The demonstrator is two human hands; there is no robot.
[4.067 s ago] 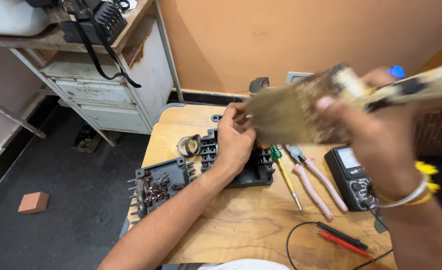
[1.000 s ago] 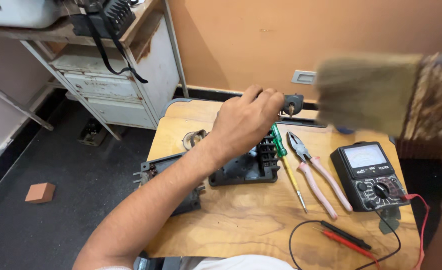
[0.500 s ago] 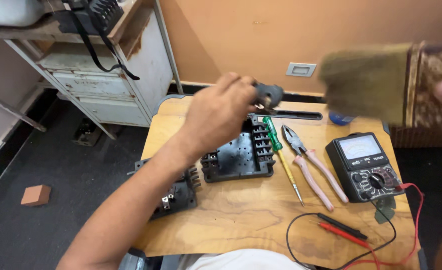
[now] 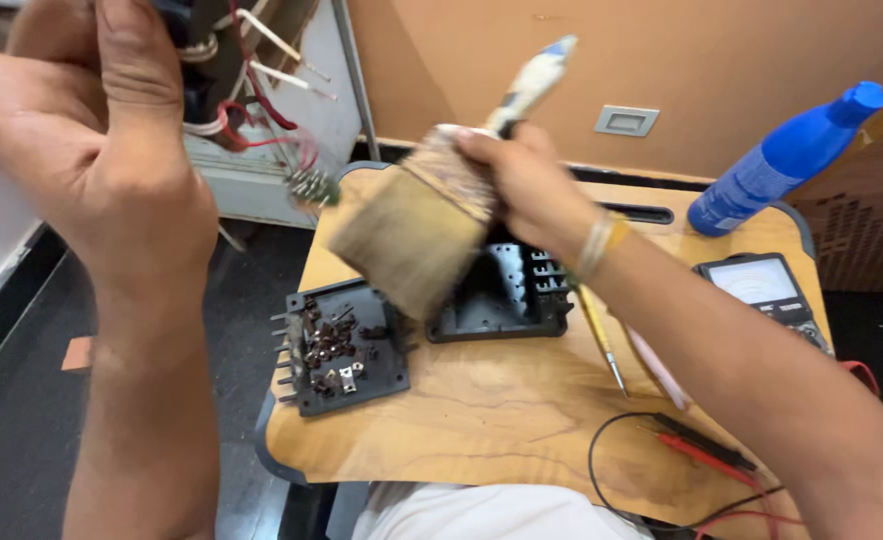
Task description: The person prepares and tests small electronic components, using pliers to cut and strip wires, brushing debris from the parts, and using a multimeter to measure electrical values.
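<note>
My left hand (image 4: pixel 101 130) is raised at the upper left and grips a dark wired part (image 4: pixel 236 60) with white and red leads. My right hand (image 4: pixel 526 185) holds a wide worn paintbrush (image 4: pixel 416 235) by its ferrule, bristles pointing down and left over the small wooden table (image 4: pixel 501 400). On the table lie a black tray of small brown metal pieces (image 4: pixel 341 348) and a black plastic housing (image 4: pixel 506 292), partly hidden behind the brush.
A blue spray bottle (image 4: pixel 786 160) lies at the table's back right, a multimeter (image 4: pixel 761 285) below it with red and black probes (image 4: pixel 696 445) near the front edge. A screwdriver (image 4: pixel 601 340) lies beside the housing. A pale metal cabinet (image 4: pixel 291 130) stands at the back left.
My left hand has lifted from the table to the upper left with the wired part. The brush has swung down and left over the table.
</note>
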